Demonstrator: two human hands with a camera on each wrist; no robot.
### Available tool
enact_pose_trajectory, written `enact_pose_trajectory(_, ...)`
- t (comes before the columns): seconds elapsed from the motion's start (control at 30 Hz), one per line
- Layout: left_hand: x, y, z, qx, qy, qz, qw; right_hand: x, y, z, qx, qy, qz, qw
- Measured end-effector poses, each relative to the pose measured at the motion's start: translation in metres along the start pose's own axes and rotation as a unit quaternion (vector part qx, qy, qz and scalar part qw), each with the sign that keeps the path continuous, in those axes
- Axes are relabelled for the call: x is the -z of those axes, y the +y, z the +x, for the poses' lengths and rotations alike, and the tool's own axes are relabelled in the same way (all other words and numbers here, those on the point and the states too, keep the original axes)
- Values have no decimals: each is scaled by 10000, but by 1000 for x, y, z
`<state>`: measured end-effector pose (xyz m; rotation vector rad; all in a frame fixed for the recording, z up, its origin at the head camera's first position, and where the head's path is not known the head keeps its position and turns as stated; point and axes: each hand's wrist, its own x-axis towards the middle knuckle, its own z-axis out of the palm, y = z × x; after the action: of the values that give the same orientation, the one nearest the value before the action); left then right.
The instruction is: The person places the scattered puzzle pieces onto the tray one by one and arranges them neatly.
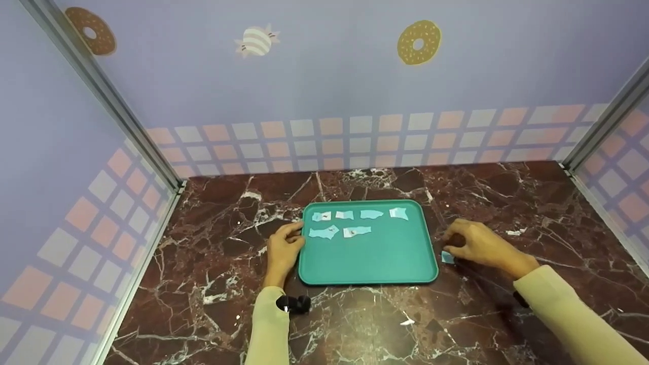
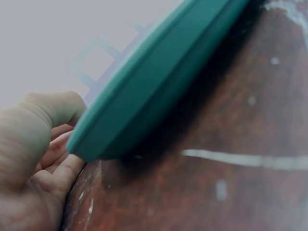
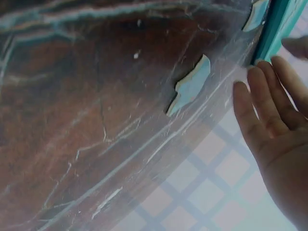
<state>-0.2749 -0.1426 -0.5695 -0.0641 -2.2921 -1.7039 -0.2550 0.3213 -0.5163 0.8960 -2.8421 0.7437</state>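
A green tray lies on the marbled table, with several jagged pale-blue flat pieces in two rows on its upper part. My left hand holds the tray's left edge, its thumb at the rim and its fingers against the side in the left wrist view. Just right of the tray, my right hand hovers low over the table beside a blue piece. In the right wrist view, its fingers are fairly straight with nothing visibly held. Two pieces lie on the table there, one blue piece apart from the tray.
Patterned walls enclose the table at the back and both sides. White scraps lie about, one scrap in front of the tray and another scrap beyond my right hand.
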Motion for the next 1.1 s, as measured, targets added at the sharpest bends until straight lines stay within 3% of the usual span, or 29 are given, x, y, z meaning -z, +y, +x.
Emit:
enact_pose_trajectory(0.13, 1, -1, 0, 36, -9, 10, 10000, 4, 2, -3, 73, -526, 286, 9982)
enact_pose_trajectory(0.4, 2, -2, 0, 132, -5, 54, 9999, 7, 5, -6, 400, -1108, 610, 9912)
enact_pose_trajectory(0.53, 1, -1, -1, 86, -41, 35, 9999, 6, 7, -6, 361, -1155, 744, 9899)
enact_pose_trajectory(0.77, 0, -1, 0, -25, -34, 32, 10000, 7, 8, -9, -90, -1090, 833, 9905)
enact_pose_trajectory(1.1, -1, -2, 2, 38, 44, -43, 10000, 7, 11, -11, 112, -1072, 708, 9916)
